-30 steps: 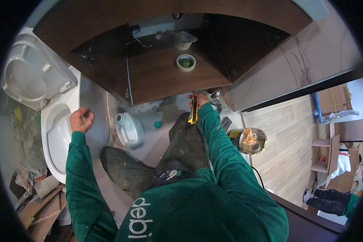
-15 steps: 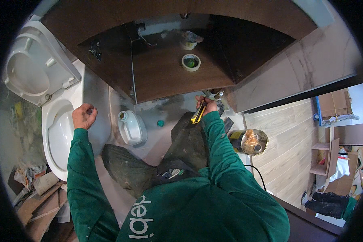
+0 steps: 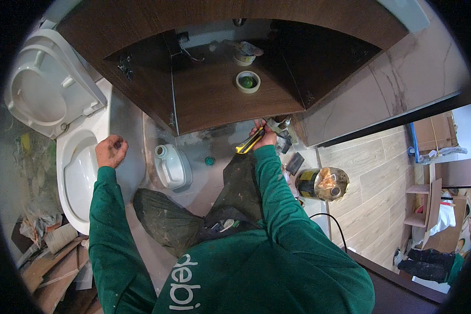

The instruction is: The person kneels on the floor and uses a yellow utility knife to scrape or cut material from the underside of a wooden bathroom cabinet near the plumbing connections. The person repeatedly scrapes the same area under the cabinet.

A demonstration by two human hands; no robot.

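My right hand (image 3: 267,137) grips a yellow and black utility knife (image 3: 249,142) just below the front edge of a dark brown cabinet (image 3: 214,116). The knife slants down to the left, over my trouser knee. On the left, my left hand (image 3: 111,152) is closed, its fingers curled, at the inner side of the white toilet bowl (image 3: 79,172). What its fingers hold, if anything, is hidden. Between the hands a white plastic jug (image 3: 171,168), uncapped, stands on the floor beside a green cap (image 3: 209,160).
Inside the cabinet lie a roll of masking tape (image 3: 247,82) and, behind it, another roll with a crumpled scrap on top. To my right are a dark bucket (image 3: 322,184) and a dark flat block (image 3: 294,163). Wood offcuts (image 3: 52,272) are piled at lower left.
My right hand has shifted left with the utility knife, which now lies at a flatter slant. The dark block beside the bucket shows more fully. My left hand stays in place.
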